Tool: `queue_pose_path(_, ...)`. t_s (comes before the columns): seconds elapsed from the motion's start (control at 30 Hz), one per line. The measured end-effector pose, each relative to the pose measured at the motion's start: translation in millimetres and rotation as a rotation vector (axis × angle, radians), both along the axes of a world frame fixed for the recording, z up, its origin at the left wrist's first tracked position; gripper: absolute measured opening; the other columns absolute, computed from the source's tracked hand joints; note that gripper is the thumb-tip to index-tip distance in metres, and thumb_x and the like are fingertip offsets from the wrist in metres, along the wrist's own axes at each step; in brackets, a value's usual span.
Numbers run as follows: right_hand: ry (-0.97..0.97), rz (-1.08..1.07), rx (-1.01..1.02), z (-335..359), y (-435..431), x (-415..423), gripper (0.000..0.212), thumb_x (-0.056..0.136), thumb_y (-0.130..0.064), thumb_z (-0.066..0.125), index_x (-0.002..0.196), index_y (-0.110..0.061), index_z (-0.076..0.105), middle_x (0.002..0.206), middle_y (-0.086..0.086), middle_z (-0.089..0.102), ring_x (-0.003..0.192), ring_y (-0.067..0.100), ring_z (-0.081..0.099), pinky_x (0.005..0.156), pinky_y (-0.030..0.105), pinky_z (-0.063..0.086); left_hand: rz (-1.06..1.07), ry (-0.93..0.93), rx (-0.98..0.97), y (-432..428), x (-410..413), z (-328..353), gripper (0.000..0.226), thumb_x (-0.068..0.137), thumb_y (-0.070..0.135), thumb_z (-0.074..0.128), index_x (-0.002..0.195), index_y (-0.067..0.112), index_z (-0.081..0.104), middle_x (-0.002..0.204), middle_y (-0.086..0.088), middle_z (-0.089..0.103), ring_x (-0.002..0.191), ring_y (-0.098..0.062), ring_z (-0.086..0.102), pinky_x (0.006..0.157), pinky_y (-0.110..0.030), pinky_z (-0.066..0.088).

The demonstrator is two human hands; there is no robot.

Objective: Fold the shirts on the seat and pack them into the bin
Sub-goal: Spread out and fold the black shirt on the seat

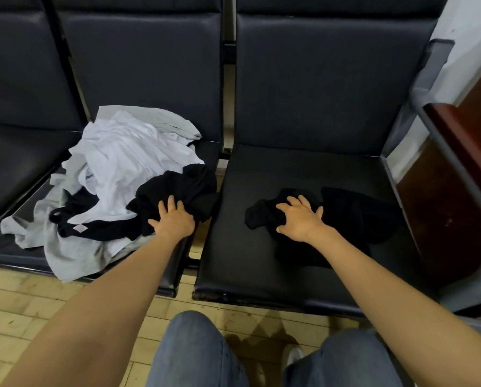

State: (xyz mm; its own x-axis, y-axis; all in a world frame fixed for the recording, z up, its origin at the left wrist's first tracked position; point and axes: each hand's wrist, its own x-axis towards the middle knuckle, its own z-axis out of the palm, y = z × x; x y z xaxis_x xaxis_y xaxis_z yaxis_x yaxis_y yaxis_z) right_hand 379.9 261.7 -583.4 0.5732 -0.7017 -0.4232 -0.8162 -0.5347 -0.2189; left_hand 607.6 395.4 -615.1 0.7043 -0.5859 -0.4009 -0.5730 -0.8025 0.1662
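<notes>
Dark cloth on dark seats, much lost to the eye

The black shirt's [353,213] edges melt into the seat [261,261]. The left hand's [175,219] fingertips vanish into the pile's black cloth [189,188], and the small label [80,228] nearby is unreadable.

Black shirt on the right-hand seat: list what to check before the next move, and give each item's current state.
1. Grip of right hand on black shirt: ok, fingers curled into the cloth.
2. Grip of left hand on black garment: cannot tell.
3. Black shirt spread flat on right seat: not ok, it is bunched.
4. Pile apart from black shirt: ok, it lies on left seat.
5. Bin within reach: cannot tell, not in view.
</notes>
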Motion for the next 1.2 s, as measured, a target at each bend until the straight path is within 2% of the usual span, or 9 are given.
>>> queue_pose_path(0.17,-0.163,-0.083,0.019,5.3,-11.3,-30.5,0.064,0.096,-0.022,0.054,0.151,-0.027,0.022,0.16,0.001,0.006,0.147,0.024,-0.005,0.115,0.058,0.007,-0.165,-0.193,-0.276,-34.0,-66.5,18.3,0.056,0.094,0.026,0.05,0.143,0.005,0.032,0.157,-0.017,0.008,0.145,-0.033,0.004,0.115,-0.045,0.012)
queue_pose_path(0.3,-0.262,-0.291,-0.067,3.5,-25.7,-61.0,0.067,0.095,-0.016,0.054,0.151,-0.023,0.018,0.158,0.007,0.013,0.146,0.028,0.004,0.114,0.057,0.018,-0.342,0.175,-0.492,-59.1,-142.9,21.7,0.056,0.092,0.028,0.058,0.142,0.012,0.038,0.151,-0.009,0.023,0.139,-0.028,0.022,0.113,-0.037,0.025)
queue_pose_path(0.43,-0.139,-0.49,0.014,-4.5,-41.2,-96.4,0.087,0.09,-0.024,0.064,0.152,-0.022,0.003,0.157,0.011,0.01,0.145,0.033,0.006,0.113,0.056,0.02,-0.437,0.347,-0.295,-72.1,-171.7,7.1,0.076,0.089,0.036,0.063,0.15,0.026,0.02,0.157,-0.005,0.009,0.143,-0.029,0.012,0.113,-0.042,0.025)
queue_pose_path(0.57,-0.2,-0.524,0.176,-20.6,-42.2,-123.2,0.087,0.086,-0.02,0.069,0.152,-0.015,0.013,0.148,0.018,0.033,0.134,0.036,0.035,0.108,0.042,0.036,-0.543,0.115,-0.157,-68.9,-170.3,-3.6,0.045,0.094,0.032,0.056,0.136,0.018,0.048,0.142,-0.007,0.038,0.129,-0.027,0.039,0.099,-0.038,0.04)
queue_pose_path(0.67,-0.327,-0.53,0.173,-28.1,-36.0,-126.2,0.063,0.088,-0.011,0.066,0.143,-0.012,0.036,0.138,0.017,0.047,0.123,0.031,0.049,0.097,0.035,0.045,-0.422,-0.048,-0.284,-61.7,-167.0,0.1,0.033,0.096,0.036,0.05,0.119,0.012,0.054,0.117,-0.01,0.059,0.107,-0.031,0.057,0.078,-0.036,0.045)
queue_pose_path(0.8,-0.56,-0.619,0.108,-15.3,-36.2,-120.9,0.033,0.093,-0.015,0.058,0.126,-0.011,0.057,0.126,0.012,0.059,0.112,0.026,0.057,0.086,0.028,0.044,-0.124,0.181,-0.582,-60.5,-150.4,14.5,0.029,0.096,0.037,0.051,0.106,0.01,0.054,0.103,-0.012,0.061,0.098,-0.03,0.058,0.073,-0.033,0.041)
queue_pose_path(0.97,-0.711,-0.557,-0.03,24.9,-45.0,-117.1,0.026,0.093,-0.025,0.06,0.116,-0.014,0.062,0.116,0.006,0.06,0.11,0.022,0.056,0.082,0.024,0.04,0.077,0.418,-0.808,-63.2,-138.4,46.3,0.03,0.094,0.032,0.054,0.076,0.015,0.038,0.084,-0.007,0.048,0.079,-0.023,0.049,0.064,-0.032,0.036)
queue_pose_path(1.07,-0.893,-0.642,0.13,46.2,-43.6,-117.9,0.014,0.092,-0.022,0.061,0.105,-0.017,0.063,0.112,0.002,0.062,0.107,0.021,0.059,0.09,0.037,0.049,0.214,0.706,-0.892,-57.3,-139.1,69.1,0.024,0.094,0.026,0.056,0.079,0.016,0.041,0.099,-0.014,0.058,0.09,-0.029,0.064,0.068,-0.037,0.056)
queue_pose_path(1.2,-1.121,-0.735,0.328,90.9,-31.0,-121.2,0.015,0.095,-0.004,0.053,0.086,-0.016,0.056,0.094,0.003,0.062,0.099,0.025,0.061,0.082,0.041,0.054,0.204,0.749,-0.984,-43.6,-147.3,116.4,0.021,0.092,0.012,0.06,0.082,0.017,0.043,0.102,-0.009,0.054,0.085,-0.016,0.06,0.068,-0.036,0.057)
